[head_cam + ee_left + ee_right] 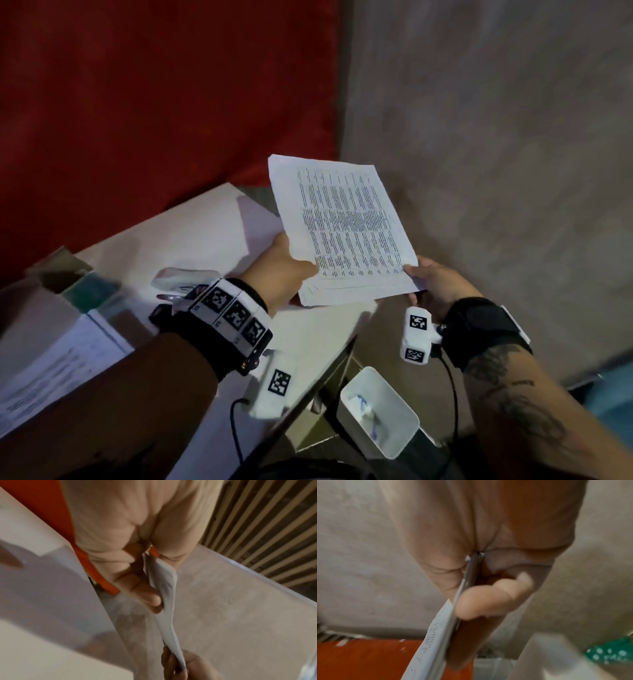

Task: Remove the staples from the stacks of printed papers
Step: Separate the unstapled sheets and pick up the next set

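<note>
A stack of printed papers (342,226) is held up in the air past the table's right edge, tilted, with its text side up. My left hand (294,270) grips its near left edge, thumb on top and fingers underneath. My right hand (416,274) pinches the near right corner. In the left wrist view the stack (169,588) shows edge-on between the thumb and fingers of the left hand (137,582), with the right hand (181,668) at its lower end. The right wrist view shows my right hand (486,599) with its thumb pressed on the stack (435,635). No staple is visible.
A white table (205,233) lies below and to the left. On it are more printed papers (58,370), an open box with green contents (85,291) and a small white object (181,277). A white bin (380,411) with crumpled paper stands beside the table. A red cloth (137,102) hangs behind.
</note>
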{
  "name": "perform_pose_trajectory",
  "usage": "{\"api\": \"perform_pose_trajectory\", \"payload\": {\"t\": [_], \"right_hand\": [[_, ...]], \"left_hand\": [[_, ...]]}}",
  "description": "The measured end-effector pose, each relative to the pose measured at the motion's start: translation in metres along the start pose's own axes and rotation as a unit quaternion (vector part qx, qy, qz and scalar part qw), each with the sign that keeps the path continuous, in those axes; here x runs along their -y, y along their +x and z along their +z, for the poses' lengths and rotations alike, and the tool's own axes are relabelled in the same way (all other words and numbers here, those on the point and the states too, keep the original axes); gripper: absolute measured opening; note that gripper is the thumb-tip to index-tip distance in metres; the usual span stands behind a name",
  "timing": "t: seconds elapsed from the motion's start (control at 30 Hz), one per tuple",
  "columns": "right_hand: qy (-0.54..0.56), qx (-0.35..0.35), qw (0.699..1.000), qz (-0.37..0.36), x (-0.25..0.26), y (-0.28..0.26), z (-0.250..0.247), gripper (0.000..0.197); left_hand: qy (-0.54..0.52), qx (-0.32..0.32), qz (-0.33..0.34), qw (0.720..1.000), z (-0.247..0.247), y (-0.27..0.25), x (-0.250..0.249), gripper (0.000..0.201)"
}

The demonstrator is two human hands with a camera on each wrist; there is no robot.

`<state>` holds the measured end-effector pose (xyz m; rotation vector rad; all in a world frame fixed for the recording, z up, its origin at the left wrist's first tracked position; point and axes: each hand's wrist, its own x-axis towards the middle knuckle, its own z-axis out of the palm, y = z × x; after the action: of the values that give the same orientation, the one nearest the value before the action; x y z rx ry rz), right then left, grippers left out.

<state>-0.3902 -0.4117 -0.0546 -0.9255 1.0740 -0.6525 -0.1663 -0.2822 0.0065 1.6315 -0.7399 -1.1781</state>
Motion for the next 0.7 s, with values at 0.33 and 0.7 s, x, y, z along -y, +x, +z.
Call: {"api": "perform_pose_trajectory", "payload": {"t": [0.33, 0.7], "right_hand": [[-0.096, -0.115, 0.967, 0.206, -0.085, -0.002, -0.16, 0.01], [-0.236, -0.143, 0.894, 0.354, -0.174, -0.012, -0.208, 0.008]], "left_hand": [[0.172, 0.183, -0.051, 0.967, 0.153, 0.03, 0.022, 0.076], [0.491, 0.303, -0.2, 0.792, 0.229, 0.063, 0.122, 0.016]]}}
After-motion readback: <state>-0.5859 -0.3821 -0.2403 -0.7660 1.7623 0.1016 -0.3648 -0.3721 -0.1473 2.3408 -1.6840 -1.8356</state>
